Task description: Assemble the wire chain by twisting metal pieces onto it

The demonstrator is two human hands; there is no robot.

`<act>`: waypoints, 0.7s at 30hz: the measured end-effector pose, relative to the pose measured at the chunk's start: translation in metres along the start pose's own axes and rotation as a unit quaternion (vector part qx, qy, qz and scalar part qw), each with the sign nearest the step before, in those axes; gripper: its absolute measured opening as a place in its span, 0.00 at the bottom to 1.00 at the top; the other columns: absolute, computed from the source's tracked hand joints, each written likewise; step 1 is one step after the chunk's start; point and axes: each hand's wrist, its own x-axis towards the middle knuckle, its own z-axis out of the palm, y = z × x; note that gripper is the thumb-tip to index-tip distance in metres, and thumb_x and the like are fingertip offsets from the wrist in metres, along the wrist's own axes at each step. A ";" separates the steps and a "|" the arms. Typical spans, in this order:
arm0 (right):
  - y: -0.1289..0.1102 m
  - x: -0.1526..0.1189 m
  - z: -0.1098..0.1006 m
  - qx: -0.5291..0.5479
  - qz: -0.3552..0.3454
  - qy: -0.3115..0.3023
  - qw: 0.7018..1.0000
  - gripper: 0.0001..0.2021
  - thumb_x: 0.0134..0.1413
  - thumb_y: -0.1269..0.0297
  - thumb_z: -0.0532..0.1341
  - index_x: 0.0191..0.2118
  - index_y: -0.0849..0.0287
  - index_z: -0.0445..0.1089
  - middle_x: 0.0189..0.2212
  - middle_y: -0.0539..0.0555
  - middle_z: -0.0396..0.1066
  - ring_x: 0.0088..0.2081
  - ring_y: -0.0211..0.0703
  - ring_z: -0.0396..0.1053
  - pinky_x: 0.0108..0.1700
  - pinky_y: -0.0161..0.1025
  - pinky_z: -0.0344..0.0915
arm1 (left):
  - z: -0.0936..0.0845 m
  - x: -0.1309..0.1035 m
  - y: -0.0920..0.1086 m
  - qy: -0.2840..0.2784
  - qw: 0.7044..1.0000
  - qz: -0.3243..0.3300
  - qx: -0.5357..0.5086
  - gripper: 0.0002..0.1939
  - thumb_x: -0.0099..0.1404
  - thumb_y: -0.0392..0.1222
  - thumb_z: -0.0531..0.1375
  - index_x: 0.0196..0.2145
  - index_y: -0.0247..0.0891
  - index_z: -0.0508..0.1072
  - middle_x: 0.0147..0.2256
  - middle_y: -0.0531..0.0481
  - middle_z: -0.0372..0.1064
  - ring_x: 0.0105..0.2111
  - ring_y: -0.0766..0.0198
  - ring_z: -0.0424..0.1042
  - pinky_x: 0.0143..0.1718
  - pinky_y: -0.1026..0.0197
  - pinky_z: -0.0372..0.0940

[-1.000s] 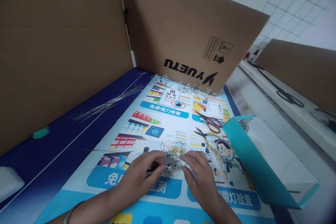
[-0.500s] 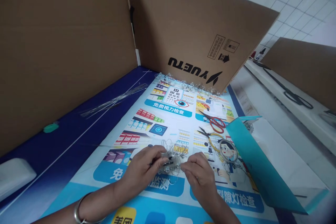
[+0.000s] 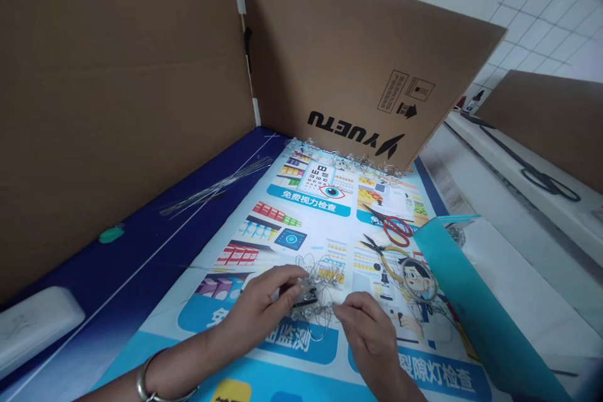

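Observation:
My left hand [image 3: 261,301] is closed on a beaded wire ornament [image 3: 315,309], an openwork piece of thin silvery wire loops with clear beads and a small dark part. Thumb and fingers grip its left side. At its right edge, my right hand [image 3: 370,330] pinches the thin wire, with the fingertips pressed together. Both hands are just above the printed sheet [image 3: 325,237]. To the right lie pliers with yellow handles [image 3: 391,251], partly under a round wire coil [image 3: 418,279], and red-handled scissors [image 3: 396,229].
A teal box [image 3: 490,301] with a white inside stands at the right. Straight wires [image 3: 217,185] lie on the blue surface at left, near a green lump [image 3: 111,234] and a white case [image 3: 40,326]. Beaded wire pieces [image 3: 348,160] line the base of the cardboard panel [image 3: 372,56].
The whole view has shifted, so the scene sits slightly further right and lower. Both hands stay at the ornament, which has turned slightly in my left hand's grip.

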 end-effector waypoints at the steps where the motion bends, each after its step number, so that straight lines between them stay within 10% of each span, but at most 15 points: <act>1: 0.001 -0.001 0.000 0.009 0.008 -0.002 1.000 0.13 0.54 0.77 0.54 0.42 0.55 0.68 0.33 0.55 0.64 0.32 0.40 0.64 0.30 0.36 0.61 | -0.001 0.001 0.000 0.002 1.000 0.013 0.004 0.09 0.64 0.41 0.53 0.42 0.41 0.66 0.33 0.52 0.66 0.32 0.66 0.67 0.34 0.64 0.63; 21: -0.007 0.033 -0.017 0.050 -0.013 0.052 0.997 0.12 0.53 0.77 0.56 0.39 0.55 0.71 0.34 0.54 0.67 0.35 0.38 0.68 0.35 0.34 0.67 | -0.006 0.003 0.008 0.018 0.994 0.050 0.095 0.08 0.62 0.37 0.53 0.40 0.40 0.64 0.34 0.49 0.65 0.33 0.63 0.65 0.35 0.60 0.64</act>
